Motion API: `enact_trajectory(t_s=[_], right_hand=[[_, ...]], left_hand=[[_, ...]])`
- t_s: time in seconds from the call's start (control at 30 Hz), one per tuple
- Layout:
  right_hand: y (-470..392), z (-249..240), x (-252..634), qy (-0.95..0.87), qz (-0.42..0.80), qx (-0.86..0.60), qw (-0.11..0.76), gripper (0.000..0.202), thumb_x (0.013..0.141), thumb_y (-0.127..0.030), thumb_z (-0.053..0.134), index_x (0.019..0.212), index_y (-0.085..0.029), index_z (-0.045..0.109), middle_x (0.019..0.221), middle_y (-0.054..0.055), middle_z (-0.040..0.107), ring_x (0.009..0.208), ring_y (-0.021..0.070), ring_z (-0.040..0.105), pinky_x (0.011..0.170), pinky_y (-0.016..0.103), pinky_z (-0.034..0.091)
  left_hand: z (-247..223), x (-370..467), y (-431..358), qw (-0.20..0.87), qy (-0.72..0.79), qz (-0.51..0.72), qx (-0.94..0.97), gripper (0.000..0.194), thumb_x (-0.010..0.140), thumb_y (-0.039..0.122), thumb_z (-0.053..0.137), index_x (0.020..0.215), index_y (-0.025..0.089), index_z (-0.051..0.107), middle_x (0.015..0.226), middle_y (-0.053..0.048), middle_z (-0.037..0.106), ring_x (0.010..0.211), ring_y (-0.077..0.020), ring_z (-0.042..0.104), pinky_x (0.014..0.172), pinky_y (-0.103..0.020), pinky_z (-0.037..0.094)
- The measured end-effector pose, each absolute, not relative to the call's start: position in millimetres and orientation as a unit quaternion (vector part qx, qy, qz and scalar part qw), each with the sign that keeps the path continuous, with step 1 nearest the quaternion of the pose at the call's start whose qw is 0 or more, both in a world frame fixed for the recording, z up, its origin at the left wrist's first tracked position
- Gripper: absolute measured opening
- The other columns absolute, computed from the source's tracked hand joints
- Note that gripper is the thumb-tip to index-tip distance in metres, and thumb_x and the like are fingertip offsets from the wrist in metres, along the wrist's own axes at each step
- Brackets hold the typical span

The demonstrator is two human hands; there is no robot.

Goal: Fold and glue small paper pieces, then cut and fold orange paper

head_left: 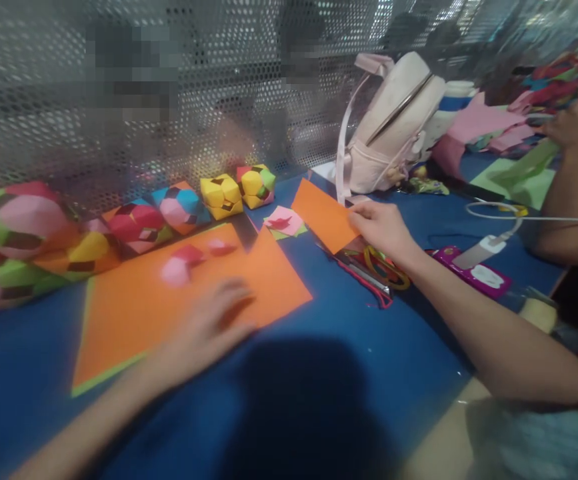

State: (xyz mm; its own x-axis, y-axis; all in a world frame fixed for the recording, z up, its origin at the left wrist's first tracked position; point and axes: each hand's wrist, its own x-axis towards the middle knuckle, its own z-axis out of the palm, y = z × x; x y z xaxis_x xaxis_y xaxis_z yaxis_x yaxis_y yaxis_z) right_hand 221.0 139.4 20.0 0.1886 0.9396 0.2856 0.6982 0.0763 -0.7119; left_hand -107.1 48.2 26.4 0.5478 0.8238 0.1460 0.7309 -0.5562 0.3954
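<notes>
My right hand [379,227] pinches a small orange paper sheet [323,215] by its right edge, above the blue table. My left hand [219,313], blurred, rests over or just above the orange papers, its thumb and fingers apart. Under and beside it are a square orange sheet [276,280] and a large orange sheet [123,307] with a green edge below it. Small folded pink pieces [181,263] lie on the large sheet. Between the hands and the wall sits a pink and green folded paper piece [285,222].
Several multicoloured folded paper balls [136,225] line the perforated metal wall [193,120]. A white-pink backpack [393,127] leans there. Scissors and cords [369,277] lie below my right hand. A purple power strip [489,275] with a white charger is right; another person's arm [576,180] is beyond.
</notes>
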Motion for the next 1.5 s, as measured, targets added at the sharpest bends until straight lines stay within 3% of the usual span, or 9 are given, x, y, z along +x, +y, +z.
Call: enact_trajectory(t_s=[0.17, 0.3, 0.5, 0.7, 0.9, 1.03, 1.13, 1.3, 1.5], right_hand=[[137, 16, 207, -0.615, 0.255, -0.632, 0.397, 0.02, 0.076, -0.018, 0.048, 0.08, -0.015, 0.067, 0.064, 0.001, 0.065, 0.048, 0.0123, 0.057, 0.048, 0.024, 0.044], [131, 17, 195, -0.662, 0.243, -0.596, 0.385, 0.02, 0.078, -0.018, 0.048, 0.08, -0.016, 0.068, 0.064, 0.0, 0.065, 0.053, 0.0131, 0.057, 0.055, 0.026, 0.045], [127, 17, 191, -0.691, 0.199, -0.566, 0.405, 0.021, 0.079, -0.018, 0.048, 0.084, -0.016, 0.069, 0.083, 0.004, 0.072, 0.077, 0.0175, 0.062, 0.07, 0.029, 0.046], [129, 10, 189, -0.694, 0.205, -0.571, 0.387, 0.023, 0.08, -0.017, 0.048, 0.086, -0.015, 0.07, 0.083, 0.004, 0.071, 0.076, 0.0167, 0.062, 0.07, 0.028, 0.045], [124, 11, 181, -0.714, 0.221, -0.516, 0.419, 0.022, 0.082, -0.022, 0.05, 0.091, -0.016, 0.069, 0.085, 0.003, 0.072, 0.077, 0.0157, 0.063, 0.07, 0.028, 0.047], [126, 12, 182, -0.65, 0.25, -0.557, 0.453, 0.021, 0.081, -0.022, 0.05, 0.092, -0.016, 0.067, 0.069, 0.0, 0.067, 0.06, 0.0136, 0.062, 0.057, 0.025, 0.048], [129, 11, 183, -0.59, 0.319, -0.601, 0.435, 0.03, 0.081, -0.016, 0.048, 0.106, -0.012, 0.062, 0.057, -0.002, 0.061, 0.044, 0.0125, 0.058, 0.043, 0.022, 0.043], [133, 7, 179, -0.576, 0.351, -0.618, 0.404, 0.039, 0.082, -0.011, 0.044, 0.119, -0.008, 0.056, 0.057, 0.001, 0.064, 0.043, 0.0148, 0.06, 0.04, 0.023, 0.043], [133, 11, 176, -0.753, 0.179, -0.579, 0.256, 0.025, 0.089, -0.013, 0.043, 0.099, -0.016, 0.066, 0.085, 0.006, 0.072, 0.082, 0.0181, 0.067, 0.073, 0.028, 0.05]], left_hand=[[-8, -106, 45, 0.033, 0.408, 0.089, 0.908, 0.048, 0.091, 0.047, 0.048, 0.126, 0.015, 0.054, 0.138, -0.019, 0.049, 0.126, -0.034, 0.047, 0.098, -0.054, 0.046], [-9, -105, 43, -0.013, 0.385, 0.091, 0.918, 0.044, 0.093, 0.044, 0.044, 0.122, 0.013, 0.057, 0.13, -0.019, 0.056, 0.12, -0.0323, 0.052, 0.095, -0.052, 0.048], [-4, -99, 39, -0.053, 0.357, 0.102, 0.927, 0.034, 0.096, 0.034, 0.038, 0.109, 0.014, 0.063, 0.119, -0.014, 0.064, 0.114, -0.0279, 0.058, 0.093, -0.044, 0.052], [3, -92, 34, -0.11, 0.297, 0.115, 0.941, 0.033, 0.096, 0.021, 0.037, 0.084, 0.012, 0.066, 0.092, -0.014, 0.068, 0.093, -0.0259, 0.064, 0.083, -0.042, 0.055], [2, -92, 32, -0.126, 0.289, 0.111, 0.943, 0.029, 0.093, 0.014, 0.037, 0.081, 0.013, 0.063, 0.09, -0.013, 0.067, 0.088, -0.0254, 0.063, 0.078, -0.041, 0.056], [0, -93, 29, -0.118, 0.29, 0.111, 0.943, 0.025, 0.09, 0.011, 0.039, 0.079, 0.014, 0.06, 0.084, -0.011, 0.064, 0.085, -0.0241, 0.062, 0.074, -0.04, 0.055], [-3, -94, 25, -0.144, 0.279, 0.108, 0.943, 0.02, 0.086, 0.007, 0.042, 0.077, 0.015, 0.058, 0.079, -0.01, 0.062, 0.083, -0.0244, 0.061, 0.076, -0.042, 0.054], [-10, -95, 18, -0.165, 0.271, 0.113, 0.942, 0.018, 0.083, 0.005, 0.044, 0.075, 0.015, 0.056, 0.076, -0.008, 0.061, 0.078, -0.023, 0.06, 0.078, -0.044, 0.053], [-15, -94, 13, -0.136, 0.3, 0.129, 0.935, 0.018, 0.08, 0.003, 0.044, 0.074, 0.018, 0.053, 0.076, -0.006, 0.061, 0.074, -0.0213, 0.059, 0.076, -0.042, 0.053]])
